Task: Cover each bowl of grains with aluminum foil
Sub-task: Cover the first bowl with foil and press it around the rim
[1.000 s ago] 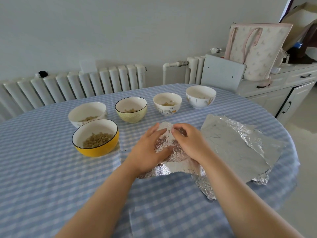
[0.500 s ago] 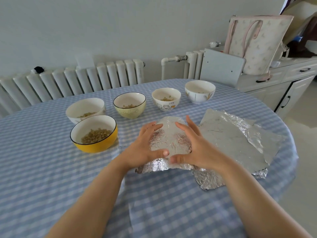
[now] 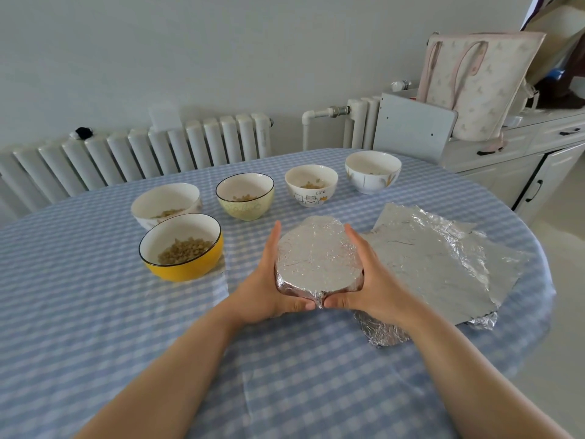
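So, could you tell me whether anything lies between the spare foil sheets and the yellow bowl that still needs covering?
Yes: the foil-wrapped bowl, cupped by the left hand and right hand, sits between the foil sheets and the yellow bowl.

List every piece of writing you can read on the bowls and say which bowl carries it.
"life": small dark letters, seemingly this, on the white cartoon-cat bowl, above the cat drawings.
Raised script on the pale yellow-green bowl: there, but too faint to read.
Yellow bowl, white bowl at far right, foil-covered bowl: no writing visible.
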Action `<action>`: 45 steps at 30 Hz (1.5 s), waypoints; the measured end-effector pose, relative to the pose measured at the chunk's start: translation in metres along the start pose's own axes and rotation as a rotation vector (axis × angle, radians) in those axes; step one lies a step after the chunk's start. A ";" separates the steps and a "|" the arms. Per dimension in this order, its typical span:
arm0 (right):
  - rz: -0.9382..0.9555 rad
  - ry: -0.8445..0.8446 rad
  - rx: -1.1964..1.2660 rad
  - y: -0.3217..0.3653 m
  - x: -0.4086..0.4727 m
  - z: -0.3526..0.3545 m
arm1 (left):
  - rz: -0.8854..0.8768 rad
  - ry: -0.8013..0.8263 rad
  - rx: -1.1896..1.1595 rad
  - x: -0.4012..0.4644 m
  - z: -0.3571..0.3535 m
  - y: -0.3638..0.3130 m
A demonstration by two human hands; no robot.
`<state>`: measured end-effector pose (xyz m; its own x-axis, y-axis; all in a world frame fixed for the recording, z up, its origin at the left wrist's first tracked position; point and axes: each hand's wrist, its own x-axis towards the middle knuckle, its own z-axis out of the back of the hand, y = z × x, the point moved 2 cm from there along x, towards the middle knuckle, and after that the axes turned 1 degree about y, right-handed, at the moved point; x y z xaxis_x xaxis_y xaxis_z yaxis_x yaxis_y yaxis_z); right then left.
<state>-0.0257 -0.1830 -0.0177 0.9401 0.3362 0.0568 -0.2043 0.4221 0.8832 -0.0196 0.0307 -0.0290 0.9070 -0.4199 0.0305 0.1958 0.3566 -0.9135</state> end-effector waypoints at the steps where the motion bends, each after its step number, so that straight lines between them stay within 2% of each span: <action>1: 0.009 -0.004 0.030 0.000 0.000 -0.001 | 0.000 -0.015 -0.002 -0.001 0.000 -0.001; 5: 0.069 -0.024 0.076 0.005 0.000 -0.005 | -0.048 -0.071 0.004 -0.012 0.010 -0.010; 9: 0.087 0.031 0.069 0.014 0.000 -0.016 | -0.046 -0.095 0.016 -0.031 0.016 -0.010; 18: 0.059 0.106 0.020 0.010 -0.003 -0.033 | 0.064 -0.056 0.052 -0.044 0.020 0.006; 25: 0.049 0.117 -0.024 0.013 -0.008 -0.026 | 0.096 0.019 0.251 -0.053 0.039 -0.012; 27: 0.050 0.120 -0.134 0.017 -0.010 -0.018 | 0.090 -0.055 0.413 -0.054 0.047 -0.022; 29: 0.057 0.100 -0.213 0.025 -0.012 -0.005 | 0.039 -0.220 0.621 -0.053 0.050 -0.039; 31: 0.070 0.028 -0.184 0.036 -0.013 0.007 | -0.064 -0.339 0.769 -0.048 0.041 -0.061; 32: 0.082 -0.019 -0.145 0.043 -0.013 0.010 | -0.104 -0.343 0.793 -0.044 0.033 -0.071; 35: 0.141 -0.116 -0.127 0.052 -0.006 -0.001 | -0.123 -0.228 0.850 -0.024 0.012 -0.076; 39: 0.092 -0.084 -0.286 0.029 0.005 -0.029 | -0.034 -0.079 0.919 -0.008 0.003 -0.056; 45: 0.070 -0.154 -0.126 0.016 0.004 -0.036 | -0.002 -0.045 0.982 -0.008 0.000 -0.049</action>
<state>-0.0353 -0.1445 -0.0203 0.9511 0.2395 0.1952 -0.2940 0.5072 0.8101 -0.0360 0.0168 0.0155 0.9158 -0.3963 0.0651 0.4015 0.8998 -0.1710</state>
